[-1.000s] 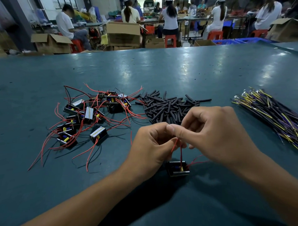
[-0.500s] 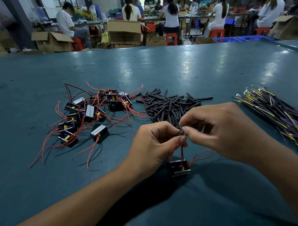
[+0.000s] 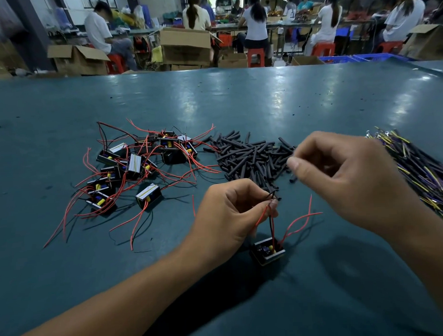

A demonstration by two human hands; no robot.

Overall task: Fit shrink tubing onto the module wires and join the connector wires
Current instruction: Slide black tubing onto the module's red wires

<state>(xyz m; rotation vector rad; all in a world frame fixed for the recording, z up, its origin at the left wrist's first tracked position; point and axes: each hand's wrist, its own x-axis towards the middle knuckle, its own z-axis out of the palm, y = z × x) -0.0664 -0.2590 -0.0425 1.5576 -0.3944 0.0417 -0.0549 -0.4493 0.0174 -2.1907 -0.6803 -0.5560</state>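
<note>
My left hand [image 3: 229,212] pinches the red and black wires of a small black module [image 3: 268,250] that hangs just above the green table [image 3: 263,98]. Two more red wires of that module curl out to the right. My right hand [image 3: 346,178] is raised over the right edge of the pile of black shrink tubing pieces [image 3: 250,158], fingers curled with thumb and forefinger close together. Whether it holds a tube I cannot tell. A heap of several modules with red wires [image 3: 137,168] lies to the left.
A bundle of yellow and purple connector wires [image 3: 421,171] lies at the right edge of the table. Beyond the far table edge, people sit at benches among cardboard boxes [image 3: 186,47] and red stools.
My right hand has left the module wires and moved up and right over the tubing pile. My left hand keeps its pinch on the wires.
</note>
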